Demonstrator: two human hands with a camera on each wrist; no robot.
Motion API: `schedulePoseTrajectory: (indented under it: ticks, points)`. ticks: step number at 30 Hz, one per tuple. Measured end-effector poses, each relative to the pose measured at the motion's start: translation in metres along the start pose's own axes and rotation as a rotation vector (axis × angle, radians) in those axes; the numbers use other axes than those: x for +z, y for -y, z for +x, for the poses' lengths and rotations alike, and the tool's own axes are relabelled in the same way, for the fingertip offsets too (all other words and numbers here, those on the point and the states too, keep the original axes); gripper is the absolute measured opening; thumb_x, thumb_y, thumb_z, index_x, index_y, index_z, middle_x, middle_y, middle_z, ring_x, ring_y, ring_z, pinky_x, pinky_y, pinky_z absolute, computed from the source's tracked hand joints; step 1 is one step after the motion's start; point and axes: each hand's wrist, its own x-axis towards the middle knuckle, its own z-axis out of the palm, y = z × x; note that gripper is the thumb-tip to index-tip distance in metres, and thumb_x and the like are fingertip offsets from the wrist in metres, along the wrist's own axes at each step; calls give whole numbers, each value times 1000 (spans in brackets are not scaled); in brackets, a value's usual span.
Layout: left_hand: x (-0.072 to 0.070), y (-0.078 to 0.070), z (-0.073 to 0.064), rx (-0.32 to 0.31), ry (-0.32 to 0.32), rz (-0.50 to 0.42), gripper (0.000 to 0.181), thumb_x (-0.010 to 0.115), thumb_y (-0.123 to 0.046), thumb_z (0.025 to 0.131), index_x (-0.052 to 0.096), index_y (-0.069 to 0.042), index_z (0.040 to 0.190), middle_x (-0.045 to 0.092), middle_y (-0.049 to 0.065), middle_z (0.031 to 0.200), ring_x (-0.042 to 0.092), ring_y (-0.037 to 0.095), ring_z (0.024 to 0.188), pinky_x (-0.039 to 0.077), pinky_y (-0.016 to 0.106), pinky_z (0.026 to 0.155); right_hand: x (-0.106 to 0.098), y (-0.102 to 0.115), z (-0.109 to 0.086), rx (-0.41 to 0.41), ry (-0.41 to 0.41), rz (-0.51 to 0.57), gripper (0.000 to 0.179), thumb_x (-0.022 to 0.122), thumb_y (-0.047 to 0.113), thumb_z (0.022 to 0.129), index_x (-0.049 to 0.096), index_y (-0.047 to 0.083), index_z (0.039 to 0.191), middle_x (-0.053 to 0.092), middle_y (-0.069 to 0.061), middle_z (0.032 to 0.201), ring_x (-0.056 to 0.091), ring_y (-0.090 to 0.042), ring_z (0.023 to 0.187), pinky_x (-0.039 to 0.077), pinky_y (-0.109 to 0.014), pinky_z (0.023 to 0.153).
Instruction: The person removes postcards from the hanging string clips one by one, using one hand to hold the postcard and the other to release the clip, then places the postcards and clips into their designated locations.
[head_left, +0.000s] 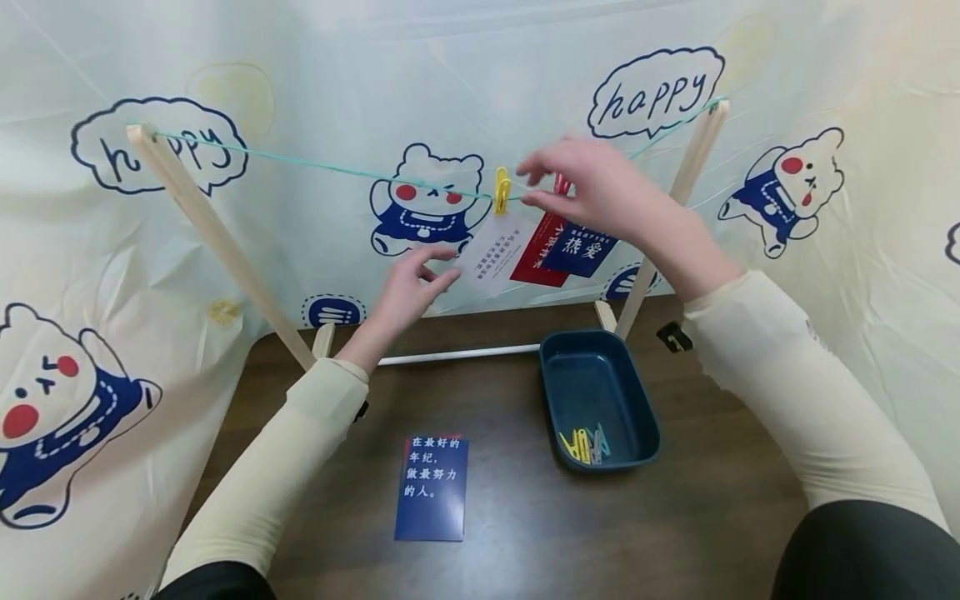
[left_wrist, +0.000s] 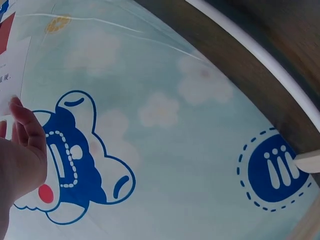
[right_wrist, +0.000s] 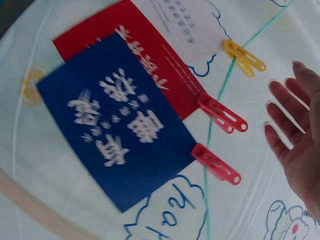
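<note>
A white card hangs from the green cord under a yellow clothespin. Beside it hang a red card and a blue card; in the right wrist view one red clothespin grips the red card and another red clothespin the blue one. My right hand, fingers loosely bent and empty, hovers in front of the cord, right of the yellow clothespin. My left hand is at the white card's lower left edge, fingers relaxed; whether a fingertip touches the card I cannot tell.
Wooden posts hold the cord at both ends, with a white rod low between them. On the brown table lie a dark blue bin with several clothespins and a blue card on a reddish one. A printed cloth hangs behind.
</note>
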Motion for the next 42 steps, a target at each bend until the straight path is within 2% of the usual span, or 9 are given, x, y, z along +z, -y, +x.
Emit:
schedulePoseTrajectory:
  ticks: [5, 9, 12, 17, 23, 29, 33, 42]
  points:
    - [4, -3, 7, -6, -1, -41, 30, 70, -26, 102, 69, -15, 129, 70, 6, 125, 67, 25, 79, 54, 30, 70, -5, -1, 30, 128, 153, -47, 50, 71, 30, 100, 61, 7, 143, 65, -16, 138, 48, -33, 135, 39, -51, 116]
    - [6, -1, 9, -7, -2, -47, 26, 70, -25, 102, 71, -13, 125, 72, 8, 118, 66, 25, 74, 52, 30, 66, -6, -6, 43, 224, 267, 0, 59, 68, 35, 102, 52, 9, 152, 60, -15, 146, 39, -34, 145, 32, -55, 121]
    - [7, -1, 11, -3, 2, -48, 24, 70, -24, 102, 72, -12, 123, 73, 8, 116, 65, 25, 72, 50, 29, 63, -4, -11, 47, 248, 291, 55, 60, 66, 36, 102, 50, 10, 154, 60, -13, 148, 39, -32, 147, 33, -55, 121]
    - [10, -3, 13, -4, 5, -61, 21, 67, -20, 104, 73, -10, 120, 73, 9, 113, 64, 25, 70, 46, 27, 60, -1, -18, 45, 269, 265, 138, 55, 64, 39, 102, 56, 13, 150, 63, -11, 144, 48, -29, 142, 40, -52, 117]
    - [7, -5, 10, 6, 5, -83, 19, 67, -16, 104, 74, -7, 119, 74, 11, 113, 64, 26, 68, 44, 26, 57, 2, -19, 46, 250, 238, 165, 45, 68, 36, 101, 65, 13, 139, 67, -9, 137, 53, -26, 134, 44, -49, 113]
    - [7, -4, 9, 9, 3, -79, 21, 67, -17, 104, 74, -8, 121, 74, 10, 114, 63, 25, 67, 44, 26, 56, 5, -17, 48, 222, 219, 157, 34, 68, 29, 102, 68, 9, 130, 70, -11, 132, 54, -26, 132, 42, -49, 115]
    - [7, -2, 9, 8, 0, -79, 21, 66, -18, 104, 75, -8, 121, 74, 9, 113, 63, 25, 68, 44, 26, 56, 5, -16, 47, 214, 200, 149, 30, 67, 26, 103, 68, 8, 127, 68, -12, 132, 48, -27, 136, 37, -49, 118]
    - [5, 0, 5, -9, -9, -93, 21, 67, -18, 104, 75, -9, 121, 74, 9, 112, 63, 25, 68, 47, 26, 59, 1, -15, 46, 178, 50, 136, 22, 68, 22, 103, 71, 6, 118, 64, -11, 128, 42, -24, 137, 38, -40, 116]
